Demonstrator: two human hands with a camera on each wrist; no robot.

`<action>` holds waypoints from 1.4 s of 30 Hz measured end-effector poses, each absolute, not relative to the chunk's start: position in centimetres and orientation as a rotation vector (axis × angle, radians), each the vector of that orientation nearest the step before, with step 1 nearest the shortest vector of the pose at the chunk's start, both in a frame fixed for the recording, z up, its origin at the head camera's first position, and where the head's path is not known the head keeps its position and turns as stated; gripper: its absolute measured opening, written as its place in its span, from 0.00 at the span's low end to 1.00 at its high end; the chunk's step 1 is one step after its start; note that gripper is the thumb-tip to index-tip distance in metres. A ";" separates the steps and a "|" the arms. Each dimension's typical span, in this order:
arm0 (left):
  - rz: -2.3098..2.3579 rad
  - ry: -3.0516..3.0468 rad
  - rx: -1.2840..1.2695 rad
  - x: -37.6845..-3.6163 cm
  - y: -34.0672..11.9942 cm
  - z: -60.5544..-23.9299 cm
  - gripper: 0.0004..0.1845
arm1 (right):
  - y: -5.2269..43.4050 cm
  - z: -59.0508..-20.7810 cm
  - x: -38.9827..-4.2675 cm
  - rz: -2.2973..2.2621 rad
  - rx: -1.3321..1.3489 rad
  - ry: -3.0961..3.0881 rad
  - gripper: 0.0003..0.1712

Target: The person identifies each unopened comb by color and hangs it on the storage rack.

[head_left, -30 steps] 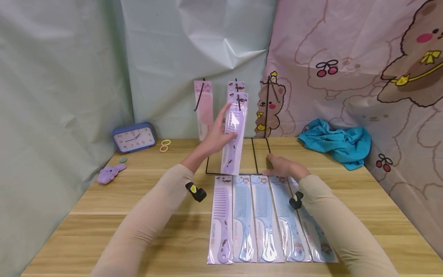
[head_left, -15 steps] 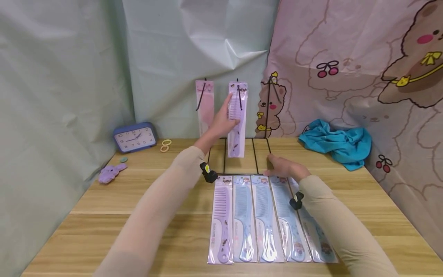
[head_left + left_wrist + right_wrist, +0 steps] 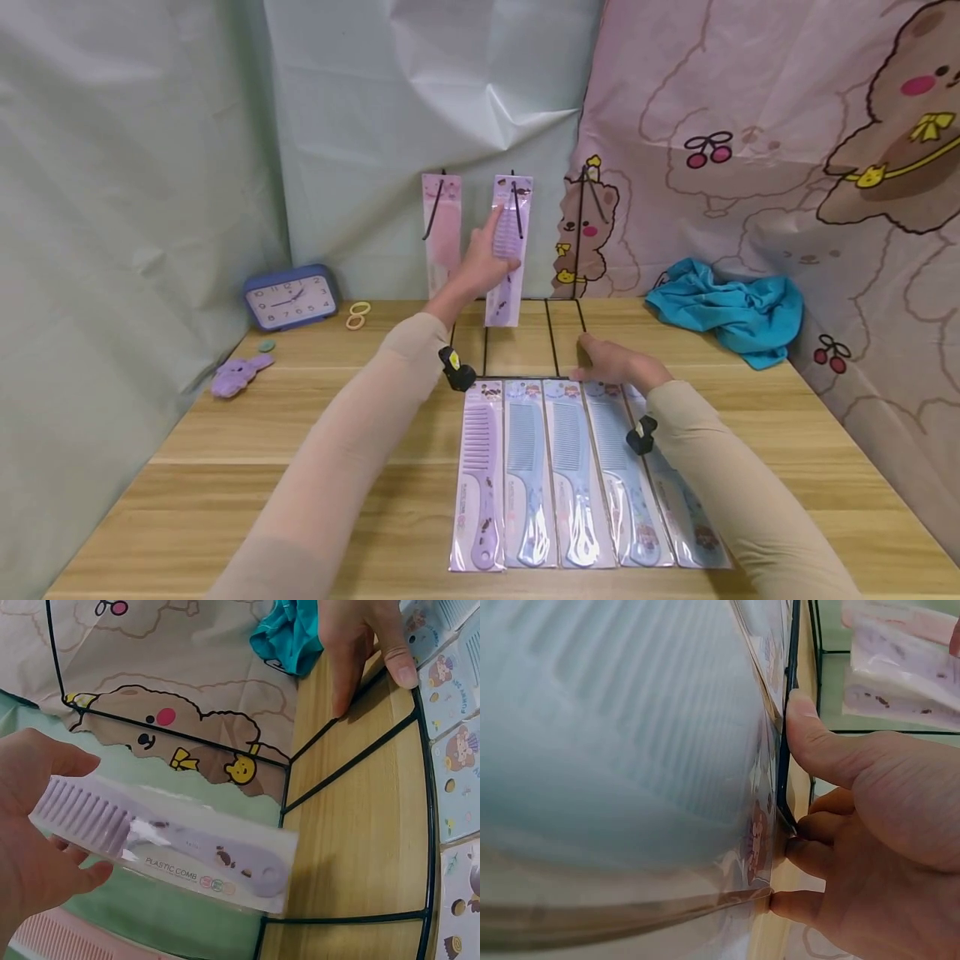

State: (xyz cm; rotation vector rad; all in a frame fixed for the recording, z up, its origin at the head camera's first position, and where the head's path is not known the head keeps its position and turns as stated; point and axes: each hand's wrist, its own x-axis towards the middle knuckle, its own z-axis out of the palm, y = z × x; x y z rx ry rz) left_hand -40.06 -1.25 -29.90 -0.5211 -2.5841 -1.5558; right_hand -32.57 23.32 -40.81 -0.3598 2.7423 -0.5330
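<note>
Holding the packaged purple comb [image 3: 507, 250] up against the black wire rack [image 3: 553, 337], left hand [image 3: 480, 265] fingers curled loosely around its toothed part. Pressing down on the rack's base with the right hand [image 3: 611, 360], thumb and bent fingers touching the wire, just behind the row of packaged combs [image 3: 570, 467].

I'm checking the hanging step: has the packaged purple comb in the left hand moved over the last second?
Yes. The packaged purple comb went up and back toward the black wire rack, ending against its middle hook, beside the hanging pink comb.
</note>
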 end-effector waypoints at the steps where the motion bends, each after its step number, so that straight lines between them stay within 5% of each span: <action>1: -1.534 -2.604 -0.513 -40.0 -1.2 -29.9 0.56 | 23.3 -40.8 -32.5 -0.535 -0.359 2.744 0.49; 18: -1.347 -2.685 -0.670 -34.9 -4.9 -33.1 0.49 | 23.2 -40.8 -32.7 -0.528 -0.324 2.726 0.51; 30: -1.069 -3.025 -0.797 -27.6 -8.5 -38.5 0.61 | 23.0 -40.4 -32.3 -0.537 -0.341 2.732 0.49; 42: -0.812 -3.159 -0.545 -23.3 -8.8 -42.6 0.72 | 23.1 -40.4 -32.1 -0.577 -0.302 2.705 0.49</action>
